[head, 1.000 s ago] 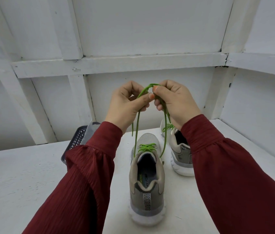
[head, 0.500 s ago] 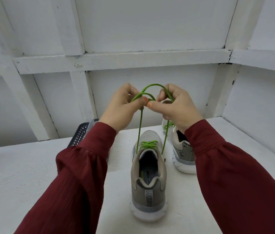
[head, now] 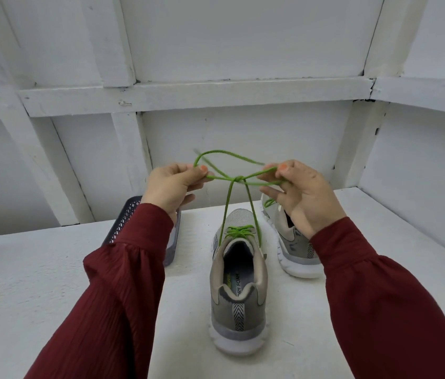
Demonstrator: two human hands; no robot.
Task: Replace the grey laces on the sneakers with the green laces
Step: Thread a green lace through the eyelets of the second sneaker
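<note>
Green lace (head: 226, 212) rose from the near sneaker (head: 239, 291), which stood on the white surface (head: 38, 283), toe toward its back edge. Left hand (head: 173, 184) pinched one loop and right hand (head: 306, 195) the other, with the knot (head: 239, 178) midway between them and the loops running sideways. Tightening called for an outward pull. Room lay open both ways, with the basket (head: 125, 220) below the left wrist.

White table (head: 24, 283), matte, faintly scuffed, runs to the back wall and the right-hand wall. Dark grey plastic basket (head: 119, 227) on the table left of centre near the back wall; lattice sides, partly hidden, contents not visible. Back wall (head: 243, 36) white panels framed by a horizontal beam (head: 188, 94) and upright posts (head: 122, 149); paint cracked at joints.
</note>
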